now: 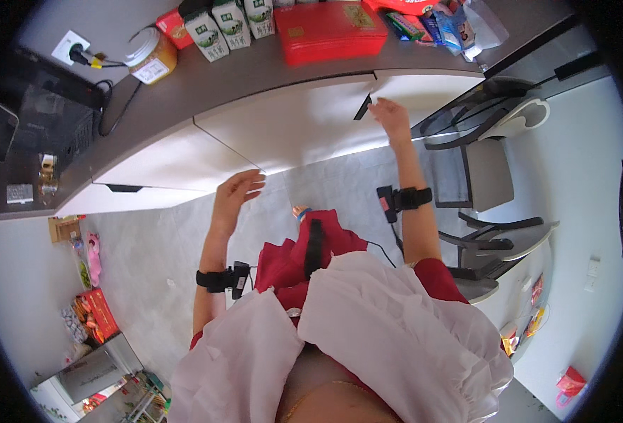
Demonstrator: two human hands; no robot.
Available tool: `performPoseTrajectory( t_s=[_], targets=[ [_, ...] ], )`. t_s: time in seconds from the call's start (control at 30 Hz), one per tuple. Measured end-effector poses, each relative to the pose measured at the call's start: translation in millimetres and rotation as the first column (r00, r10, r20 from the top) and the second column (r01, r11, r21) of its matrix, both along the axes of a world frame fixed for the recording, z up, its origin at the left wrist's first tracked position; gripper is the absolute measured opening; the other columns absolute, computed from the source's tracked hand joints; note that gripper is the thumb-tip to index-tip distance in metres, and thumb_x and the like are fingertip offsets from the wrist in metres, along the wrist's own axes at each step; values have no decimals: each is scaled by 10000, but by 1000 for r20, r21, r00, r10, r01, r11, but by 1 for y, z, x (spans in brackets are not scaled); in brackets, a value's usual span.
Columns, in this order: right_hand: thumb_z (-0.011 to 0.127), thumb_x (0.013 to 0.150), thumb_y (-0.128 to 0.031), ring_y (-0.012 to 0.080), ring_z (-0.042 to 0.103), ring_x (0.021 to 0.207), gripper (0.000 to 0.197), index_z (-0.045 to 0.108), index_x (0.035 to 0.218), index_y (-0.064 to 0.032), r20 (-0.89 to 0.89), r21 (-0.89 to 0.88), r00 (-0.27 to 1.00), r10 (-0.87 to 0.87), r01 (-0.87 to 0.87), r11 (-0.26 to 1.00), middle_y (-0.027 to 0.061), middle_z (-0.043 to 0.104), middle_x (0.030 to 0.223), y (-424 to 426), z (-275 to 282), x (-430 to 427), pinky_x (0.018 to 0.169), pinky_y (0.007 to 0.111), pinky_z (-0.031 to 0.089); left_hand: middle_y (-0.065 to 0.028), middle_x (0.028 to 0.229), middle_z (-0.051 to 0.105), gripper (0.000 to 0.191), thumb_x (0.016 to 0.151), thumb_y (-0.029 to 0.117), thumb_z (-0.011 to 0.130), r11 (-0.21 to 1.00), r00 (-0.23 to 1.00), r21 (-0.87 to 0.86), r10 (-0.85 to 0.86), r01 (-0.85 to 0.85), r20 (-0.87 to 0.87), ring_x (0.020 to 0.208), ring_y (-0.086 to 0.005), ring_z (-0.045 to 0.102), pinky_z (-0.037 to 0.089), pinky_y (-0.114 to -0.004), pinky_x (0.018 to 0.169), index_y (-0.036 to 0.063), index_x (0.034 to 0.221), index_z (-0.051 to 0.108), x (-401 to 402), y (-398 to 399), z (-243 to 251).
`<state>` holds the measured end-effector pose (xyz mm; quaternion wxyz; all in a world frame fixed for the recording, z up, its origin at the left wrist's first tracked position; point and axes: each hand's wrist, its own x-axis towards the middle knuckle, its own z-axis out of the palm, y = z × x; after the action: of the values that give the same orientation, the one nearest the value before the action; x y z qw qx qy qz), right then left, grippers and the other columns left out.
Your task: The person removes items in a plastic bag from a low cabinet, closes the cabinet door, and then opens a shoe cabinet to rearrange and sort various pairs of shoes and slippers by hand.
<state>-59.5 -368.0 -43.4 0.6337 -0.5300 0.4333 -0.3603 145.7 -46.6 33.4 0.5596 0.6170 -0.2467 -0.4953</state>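
My left hand (236, 198) hangs in front of the white cabinet, fingers a little bent and holding nothing. Reaching to the right part of the cabinet, my right hand (391, 116) has its fingertips beside the black handle (363, 107) of a white cabinet door (311, 119); whether they touch it I cannot tell. Each forearm wears a black strap with a small device, the left one (227, 279) and the right one (402, 200). Another black handle (123, 188) sits on the door further left. The doors look closed.
On the dark countertop (227, 87) stand a lidded jar (153, 55), several milk cartons (206, 37), a red box (330, 33) and packaged snacks (444, 29). Chairs (486, 174) stand close to my right arm. A pink item (93, 259) and a red box (100, 312) lie at the left wall.
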Motion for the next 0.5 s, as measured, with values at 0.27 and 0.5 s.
performPoseTrajectory(
  t_s=[0.27,0.5],
  targets=[
    [653,640,-572,272,626,812,473,666,827,-138,-884,-401,412,-221,-425,812,102,653,825,-8,92,26,675,364,483,-125,1030,613,291,873,136,477,964,959,80,241,-254,148,934,-205,598,468,-298,834,-20,1108,549,19,20,14],
    [631,601,-622,288,610,678,463,671,686,-168,-840,-486,468,-274,-422,765,69,629,658,-21,77,27,603,376,461,-121,975,626,270,892,141,470,984,942,-1,171,-178,289,893,-194,609,472,-291,825,-24,1087,559,10,-39,28]
  ],
)
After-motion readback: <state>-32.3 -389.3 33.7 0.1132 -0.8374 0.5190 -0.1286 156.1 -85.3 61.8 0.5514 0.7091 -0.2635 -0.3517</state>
